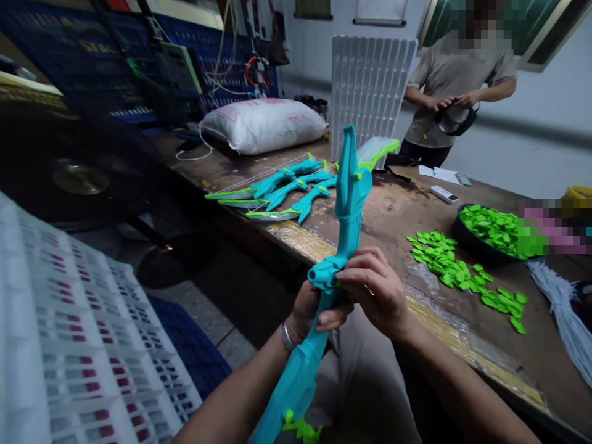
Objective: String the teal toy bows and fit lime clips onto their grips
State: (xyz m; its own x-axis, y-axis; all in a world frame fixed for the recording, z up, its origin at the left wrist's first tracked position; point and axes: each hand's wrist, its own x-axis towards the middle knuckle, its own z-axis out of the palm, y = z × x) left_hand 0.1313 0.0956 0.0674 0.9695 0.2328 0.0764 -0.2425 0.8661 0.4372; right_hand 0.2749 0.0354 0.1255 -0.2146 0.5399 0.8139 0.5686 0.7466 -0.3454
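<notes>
Spanning the view from upper left to lower right, a long brown table [386,216] is the largest thing, with a white openwork crate [32,290] at the near left. Across the table a person [462,74] in a short-sleeved shirt holds a dark object in both hands. Left of that person, a pale ridged panel [370,86] stands upright, and a full white sack [266,126] lies on the table's far part.

The worker's hands hold a long teal frame [349,237] slantwise in front of the table edge, its lower end over the lap. The left hand [303,308], with a silver band at the wrist, is wrapped around the frame just below its middle fitting. The right hand [379,290] has its fingertips against that fitting, beside a small green part [339,283]; whether they pinch it cannot be told.

Beyond the frame, several teal-and-green bows [280,185] lie side by side. To the right are a dark basin [462,237] heaped with green pieces, a bundle of pale strands [562,302], loose green pieces [456,271] spread beside the basin, some white paper [437,174] and a small white remote [444,194].
</notes>
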